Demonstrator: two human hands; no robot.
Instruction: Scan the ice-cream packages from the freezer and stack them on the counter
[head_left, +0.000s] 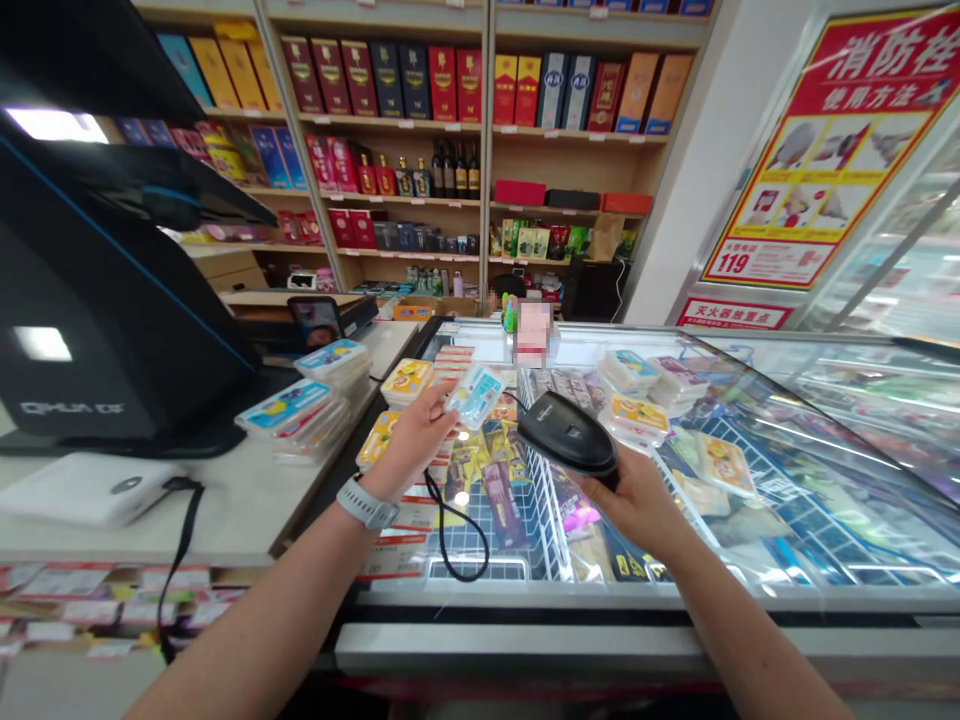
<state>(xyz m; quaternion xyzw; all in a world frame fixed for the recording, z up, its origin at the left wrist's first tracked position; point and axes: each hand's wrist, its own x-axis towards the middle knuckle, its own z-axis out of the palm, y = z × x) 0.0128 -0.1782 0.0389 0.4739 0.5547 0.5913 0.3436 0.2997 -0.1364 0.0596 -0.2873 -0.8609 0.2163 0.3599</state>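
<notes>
Between the fingers of my left hand point(420, 435) is a clear plastic food box with a blue label point(475, 396), held above the freezer's glass top. My right hand point(637, 495) grips a black handheld barcode scanner point(568, 432), its head angled toward the box. The scanner's handle is mostly hidden by my fingers. Beside my left hand, boxes with orange labels point(407, 380) stand on the freezer's left edge. Right of the scanner, more boxes point(637, 415) with orange, blue and purple labels sit on the glass. A black cord loop point(463, 575) hangs below my left hand.
The chest freezer point(525, 640) spans the front, with wire baskets and wrapped goods under its glass. On the left counter are stacked boxes point(296, 405), a white device point(90, 488) and a black checkout terminal point(112, 300). Shelves point(390, 120) of boxed bottles line the back.
</notes>
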